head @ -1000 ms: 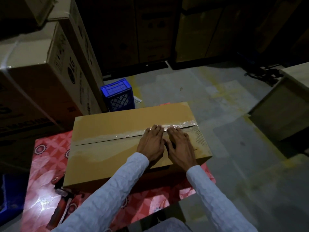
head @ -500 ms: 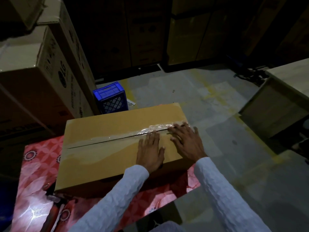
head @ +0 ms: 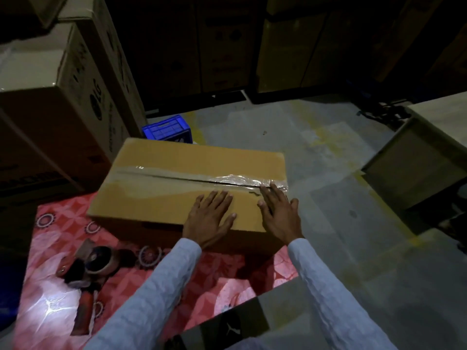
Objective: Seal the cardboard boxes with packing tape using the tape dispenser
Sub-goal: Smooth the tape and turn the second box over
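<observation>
A person in pale long sleeves leans over a cardboard box (head: 177, 173) set on a red patterned mat (head: 63, 223), both palms flat on its lid, apparently to hold the flaps down while the clear packing tape (head: 240, 179) along the centre seam is pressed home. The left hand (head: 209, 218) lies spread on the near flap, fingers straight and slightly fanned, gripping nothing; its fingertips stop just short of the seam, and the wrist hangs over the box's near edge. The right hand (head: 279, 213) is likewise flat and unclenched, angled up and outward, its fingertips (head: 274, 189) touching the crinkled end of the tape by the box's right-hand corner, the thumb splayed toward the left hand. The tape looks wrinkled and shiny just beyond the right fingertips and thinner, flatter, farther off to the left of both hands, where the seam shows as a dark line; whether that stretch is fully stuck down cannot be made out in the dim light. The tape dispenser (head: 88, 269) rests unheld on the mat, well behind and to the left of the left hand, near the left sleeve (head: 141, 306), so the smoothing seems to be bare-handed work. A blue crate (head: 165, 128) sits on the concrete floor beyond the box, past the fingertips, beside stacked large cartons (head: 63, 97)
</observation>
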Tool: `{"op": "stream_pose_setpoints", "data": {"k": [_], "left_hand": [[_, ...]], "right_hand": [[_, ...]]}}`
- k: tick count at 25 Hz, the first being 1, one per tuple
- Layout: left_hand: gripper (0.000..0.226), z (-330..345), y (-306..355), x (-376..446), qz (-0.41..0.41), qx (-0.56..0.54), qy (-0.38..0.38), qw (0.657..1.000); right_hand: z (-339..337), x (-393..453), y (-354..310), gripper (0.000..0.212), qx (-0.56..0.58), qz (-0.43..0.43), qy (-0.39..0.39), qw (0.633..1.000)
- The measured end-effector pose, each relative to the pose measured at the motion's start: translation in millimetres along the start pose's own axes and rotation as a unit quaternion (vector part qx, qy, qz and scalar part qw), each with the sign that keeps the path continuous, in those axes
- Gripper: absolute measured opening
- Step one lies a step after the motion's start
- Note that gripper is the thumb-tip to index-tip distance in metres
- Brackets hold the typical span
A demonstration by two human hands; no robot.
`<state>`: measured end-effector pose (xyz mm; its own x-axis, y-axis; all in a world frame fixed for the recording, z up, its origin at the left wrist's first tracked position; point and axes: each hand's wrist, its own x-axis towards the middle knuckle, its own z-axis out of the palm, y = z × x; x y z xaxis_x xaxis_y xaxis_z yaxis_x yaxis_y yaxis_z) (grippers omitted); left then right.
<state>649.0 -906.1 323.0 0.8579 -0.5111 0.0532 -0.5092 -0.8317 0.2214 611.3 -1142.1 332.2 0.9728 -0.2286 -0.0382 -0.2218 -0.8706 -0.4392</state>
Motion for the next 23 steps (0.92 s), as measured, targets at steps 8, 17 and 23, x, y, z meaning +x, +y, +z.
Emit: {"op": "stream_pose_setpoints", "data": {"k": [8,17,23], "left_hand": [[0.044,-45,-108,-1,0.089,-0.115,-0.041,0.988],[0.033,-74,-176,-35,0.062,-0.178,-0.075,0.979],[0.041,-78,-131,-67,-0.098,-0.163,0.013,0.982]], "right_hand": [[27,-49,-57,0.063,-0.052,-0.054,0.021,0.997],[53,-113,-114,0.043,0.042,-0.164,0.048,0.984],[52,-130,-94,0.068,0.029,-0.289,-0.023,0.957]]}}
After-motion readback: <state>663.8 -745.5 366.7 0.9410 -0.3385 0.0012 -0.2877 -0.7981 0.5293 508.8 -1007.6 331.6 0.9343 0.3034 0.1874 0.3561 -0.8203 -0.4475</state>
